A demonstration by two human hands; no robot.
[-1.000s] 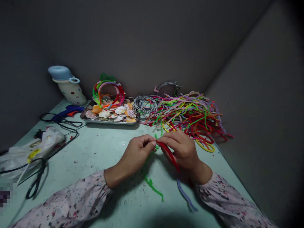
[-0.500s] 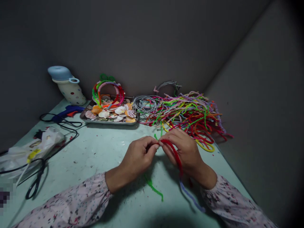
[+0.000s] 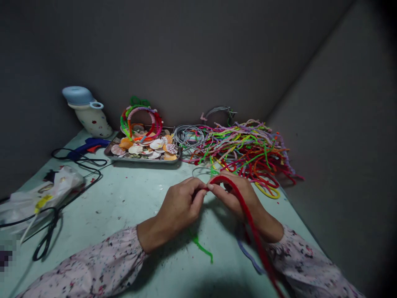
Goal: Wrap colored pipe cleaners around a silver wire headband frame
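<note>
Over the table, my left hand (image 3: 181,203) is closed in a pinch with its thumb and forefinger on a fuzzy red pipe cleaner (image 3: 245,207). Fingertips almost touching it, my right hand (image 3: 238,198) pinches the same pipe cleaner. From there the red length arches over the right hand and wrist and runs down to the lower edge of the view. Just beyond the fingers shows a thin grey wire arc (image 3: 201,168) with a bit of green at its right. A green pipe cleaner piece (image 3: 202,247) and a purple one (image 3: 250,257) show below the hands.
Behind stands a metal tray (image 3: 145,160) of seashells with colourful wrapped rings (image 3: 141,111) on it. Coiled grey wire (image 3: 192,136) and a heap of pipe cleaners (image 3: 254,145) lie to its right. At left are a bottle (image 3: 91,118), a blue tool (image 3: 85,147), black cable (image 3: 56,219) and a plastic bag (image 3: 66,182).
The red pipe cleaner's loose end has swung out over my right wrist toward the lower edge. My right fingers have shifted, and the grey wire arc now shows behind the hands.
</note>
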